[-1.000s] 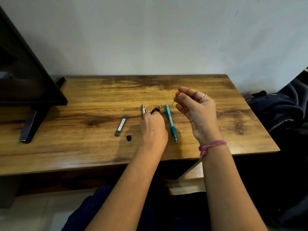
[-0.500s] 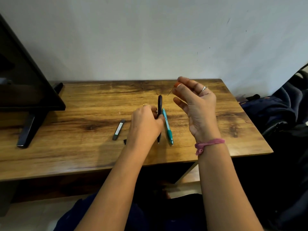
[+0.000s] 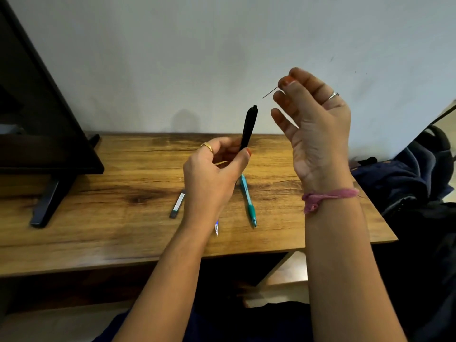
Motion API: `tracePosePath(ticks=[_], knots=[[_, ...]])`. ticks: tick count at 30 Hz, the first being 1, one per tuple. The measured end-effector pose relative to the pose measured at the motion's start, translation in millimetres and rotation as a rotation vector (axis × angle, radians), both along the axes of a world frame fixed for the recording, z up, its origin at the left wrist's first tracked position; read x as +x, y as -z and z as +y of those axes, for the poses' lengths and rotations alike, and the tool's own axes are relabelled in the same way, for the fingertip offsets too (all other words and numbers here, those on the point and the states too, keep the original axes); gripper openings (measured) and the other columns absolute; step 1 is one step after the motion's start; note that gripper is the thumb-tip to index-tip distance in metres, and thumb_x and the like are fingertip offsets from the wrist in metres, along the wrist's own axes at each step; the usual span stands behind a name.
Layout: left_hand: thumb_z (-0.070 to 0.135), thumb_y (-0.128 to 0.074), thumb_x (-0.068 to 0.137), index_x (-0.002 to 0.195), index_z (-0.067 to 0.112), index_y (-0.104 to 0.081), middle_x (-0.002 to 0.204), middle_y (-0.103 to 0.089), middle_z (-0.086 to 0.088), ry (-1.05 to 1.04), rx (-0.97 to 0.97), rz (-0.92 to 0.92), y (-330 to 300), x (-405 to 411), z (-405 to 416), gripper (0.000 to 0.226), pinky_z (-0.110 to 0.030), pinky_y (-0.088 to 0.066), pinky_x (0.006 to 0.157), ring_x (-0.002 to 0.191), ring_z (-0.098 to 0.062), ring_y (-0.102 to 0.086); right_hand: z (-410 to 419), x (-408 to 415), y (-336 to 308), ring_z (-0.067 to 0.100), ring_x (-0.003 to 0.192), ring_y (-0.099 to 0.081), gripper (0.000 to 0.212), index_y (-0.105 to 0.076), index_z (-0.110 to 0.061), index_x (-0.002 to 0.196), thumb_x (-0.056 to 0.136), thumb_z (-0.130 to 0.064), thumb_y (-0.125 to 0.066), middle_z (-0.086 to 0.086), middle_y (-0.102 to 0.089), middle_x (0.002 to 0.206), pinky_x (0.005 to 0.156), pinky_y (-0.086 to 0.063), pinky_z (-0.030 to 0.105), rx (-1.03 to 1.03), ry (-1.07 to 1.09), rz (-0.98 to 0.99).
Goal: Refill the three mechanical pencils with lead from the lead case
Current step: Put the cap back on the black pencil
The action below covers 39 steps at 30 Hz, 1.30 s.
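The one camera sits on my head, looking forward and down, close over my hands and the brown wooden bench (image 3: 98, 218).

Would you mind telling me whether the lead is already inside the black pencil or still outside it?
Outside. The lead is pinched in the right hand, apart from the black pencil held upright by the left hand.

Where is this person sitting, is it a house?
Probably a room at home: a wooden desk against a plain wall, a black screen on a stand at the left, and a dark backpack beside it.
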State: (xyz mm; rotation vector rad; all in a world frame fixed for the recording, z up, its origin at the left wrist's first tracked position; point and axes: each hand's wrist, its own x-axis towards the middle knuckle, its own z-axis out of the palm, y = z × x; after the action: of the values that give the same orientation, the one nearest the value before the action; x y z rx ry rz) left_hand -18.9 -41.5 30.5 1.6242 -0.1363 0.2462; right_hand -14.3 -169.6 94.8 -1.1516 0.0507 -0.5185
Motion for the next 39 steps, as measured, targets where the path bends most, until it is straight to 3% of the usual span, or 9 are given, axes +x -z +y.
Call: tracePosePath(ticks=[7,10,23,39], knots=[[0.02,-0.075,0.081,0.099,0.019,-0.071,0.088,-0.072,0.007,-0.03,-0.007,-0.064,-2,-3,1,0.019,-0.018,-0.056,0.068,0.08,-0.002,-0.068,4,-12,-14,0.005,0.079,-0.065,0.012,-0.072,-0.02,0.095,0.085,-0.013,-0.073,-0.008,-0.073,0.084,0.069,-0.051,0.022,-0.246,0.12,-0.051],[0.021,-0.075,0.081,0.099,0.018,-0.07,0.09,-0.071,0.005,-0.041,-0.007,-0.077,-3,-4,1,0.019,-0.019,-0.056,0.069,0.081,-0.003,-0.068,6,-14,-16,0.0,0.074,-0.064,0.013,-0.073,-0.014,0.095,0.083,-0.01,-0.074,-0.012,-0.072,0.078,0.069,-0.049,0.017,-0.308,0.147,-0.076],[0.019,-0.075,0.08,0.096,0.025,-0.068,0.091,-0.07,0.003,-0.067,0.026,-0.116,-4,-7,4,0.018,-0.014,-0.053,0.067,0.08,-0.004,-0.066,8,-18,-18,-0.002,0.076,-0.067,0.014,-0.073,-0.012,0.096,0.082,-0.01,-0.074,-0.012,-0.073,0.077,0.066,-0.048,0.012,-0.383,0.166,-0.093],[0.017,-0.075,0.08,0.097,0.019,-0.069,0.092,-0.069,0.001,-0.067,0.041,-0.124,-3,-7,6,0.019,-0.012,-0.051,0.066,0.08,-0.005,-0.066,5,-16,-12,-0.005,0.074,-0.066,0.014,-0.073,-0.012,0.096,0.082,-0.008,-0.074,-0.014,-0.073,0.074,0.065,-0.046,0.009,-0.464,0.138,-0.074]])
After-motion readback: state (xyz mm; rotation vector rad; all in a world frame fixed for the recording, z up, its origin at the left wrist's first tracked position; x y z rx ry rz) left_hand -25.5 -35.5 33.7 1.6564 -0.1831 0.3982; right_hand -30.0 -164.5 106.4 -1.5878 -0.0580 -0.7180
